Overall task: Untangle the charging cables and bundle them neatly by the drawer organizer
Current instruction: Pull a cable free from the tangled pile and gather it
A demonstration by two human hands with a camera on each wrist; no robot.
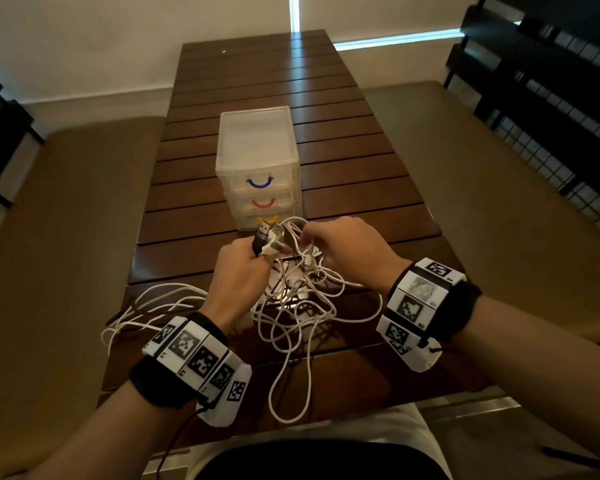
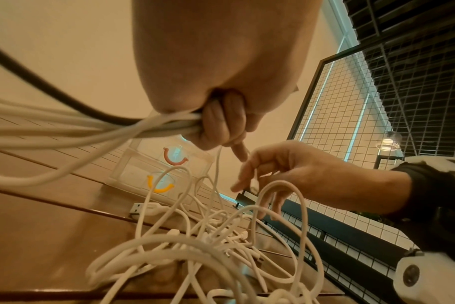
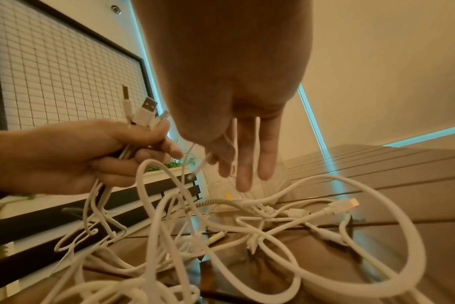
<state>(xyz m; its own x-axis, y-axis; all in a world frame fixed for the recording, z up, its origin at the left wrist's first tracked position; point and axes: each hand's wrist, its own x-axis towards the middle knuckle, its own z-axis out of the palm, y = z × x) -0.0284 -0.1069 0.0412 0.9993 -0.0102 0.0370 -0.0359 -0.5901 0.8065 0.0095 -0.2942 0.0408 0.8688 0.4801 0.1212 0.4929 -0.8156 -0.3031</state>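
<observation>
A clear three-drawer organizer stands mid-table, its blue, red and yellow handles facing me. In front of it lies a tangle of white charging cables. My left hand grips a bunch of cable ends in a fist, black and white USB plugs sticking out above it. In the left wrist view the gripped strands trail off left. My right hand hovers over the tangle just right of the plugs. In the right wrist view its long fingers point down with thin strands lying across them, and thumb and forefinger seem to pinch one thin white cable.
The dark slatted wooden table runs away from me beyond the organizer. Cable loops spill toward its near left edge and over the front edge to my lap. Cushioned benches flank it, and black wire-grid panels stand at the right.
</observation>
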